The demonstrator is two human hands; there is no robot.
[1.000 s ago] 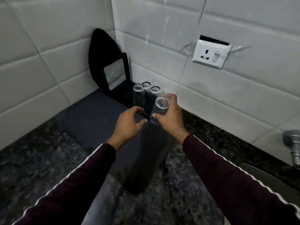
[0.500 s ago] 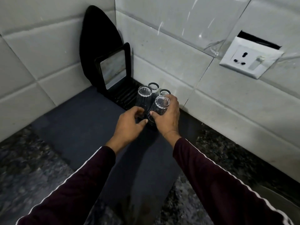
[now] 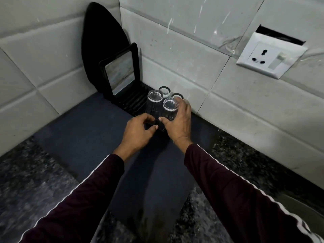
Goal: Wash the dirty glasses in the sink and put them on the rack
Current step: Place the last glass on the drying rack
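Nearest, on the dark mat [image 3: 84,137] over the speckled tabletop [image 3: 26,181], the left hand [image 3: 138,132] curls loosely at the base of the front-left glass [image 3: 154,104]; whether it pinches anything I cannot tell. The right hand [image 3: 178,120] wraps the inverted glass [image 3: 170,109], long axis upright, on the black rack [image 3: 133,100]. Behind, touching-close, two more glasses [image 3: 164,90] crowd its far side, with a mirror [image 3: 120,74] further left.

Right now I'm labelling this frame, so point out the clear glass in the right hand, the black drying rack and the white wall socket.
clear glass [image 3: 169,109]: head view, its side wall below the top.
black drying rack [image 3: 130,102]: head view, its ribbed base.
white wall socket [image 3: 266,57]: head view, its faceplate.
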